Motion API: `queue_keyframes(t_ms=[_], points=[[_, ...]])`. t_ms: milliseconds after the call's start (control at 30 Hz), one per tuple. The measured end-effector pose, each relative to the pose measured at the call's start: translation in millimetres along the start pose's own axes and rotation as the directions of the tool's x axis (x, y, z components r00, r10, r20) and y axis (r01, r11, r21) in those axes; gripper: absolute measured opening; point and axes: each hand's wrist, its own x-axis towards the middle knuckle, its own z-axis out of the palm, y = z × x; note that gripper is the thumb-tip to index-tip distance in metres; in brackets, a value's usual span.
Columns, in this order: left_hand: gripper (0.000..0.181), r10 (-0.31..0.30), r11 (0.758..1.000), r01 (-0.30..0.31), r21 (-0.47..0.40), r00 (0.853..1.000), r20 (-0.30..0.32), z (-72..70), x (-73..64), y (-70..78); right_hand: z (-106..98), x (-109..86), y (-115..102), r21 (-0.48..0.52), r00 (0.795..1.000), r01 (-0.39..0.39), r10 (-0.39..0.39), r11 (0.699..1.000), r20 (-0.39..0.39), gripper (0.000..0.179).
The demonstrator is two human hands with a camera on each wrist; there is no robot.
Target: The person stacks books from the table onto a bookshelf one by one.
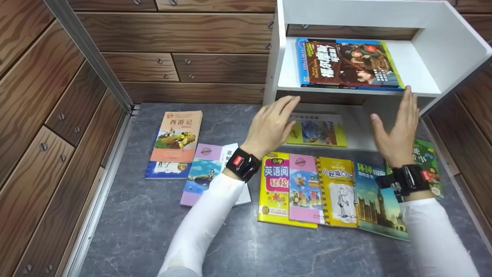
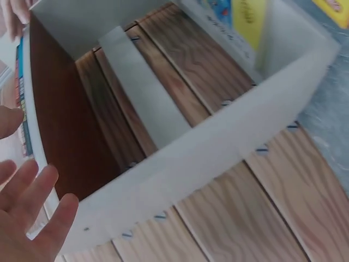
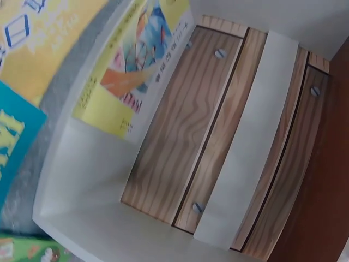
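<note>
My left hand (image 1: 271, 125) hovers before the left side of a white shelf unit (image 1: 282, 73), fingers extended and holding nothing. Near its right side my right hand (image 1: 399, 129) is raised, fingers straight and thumb apart, fingertips by the upper board's front edge. Between and above the hands, a stack of books lies on that upper board, a brown comic-style book (image 1: 346, 63) on top. One yellow and white book (image 1: 317, 129) lies on the lower board. The left wrist view catches the left fingers (image 2: 62, 224) beside the shelf; in the right wrist view no hand shows.
In front of the shelf several books overlap in a row, among them a yellow English reader (image 1: 273, 192), a yellow diary book (image 1: 338, 192) and a blue-green book (image 1: 378, 200). Further left lie a purple book (image 1: 200, 173) and an orange book (image 1: 177, 136). Wood-patterned walls (image 1: 184, 32) enclose the grey surface.
</note>
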Motion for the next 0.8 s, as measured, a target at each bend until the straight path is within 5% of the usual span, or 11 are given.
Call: queue_keyframes(t_ms=[267,467,800], points=[[0.057,-0.068,0.998,0.067,0.012,0.997,0.043,9.4,-42.9,-24.4,14,-33.7,-8,0.119,0.999,-0.028,0.023,0.992,0.04,0.087],[0.058,-0.176,0.984,0.175,0.021,0.984,0.021,10.3,-79.2,-58.9,27,-63.0,-16,0.143,0.995,-0.046,0.033,0.989,0.093,0.088],[0.058,-0.426,0.905,0.423,0.057,0.9,0.088,-7.5,-133.9,-137.2,58,-124.7,-23,0.224,0.967,-0.164,0.112,0.961,0.227,0.088]])
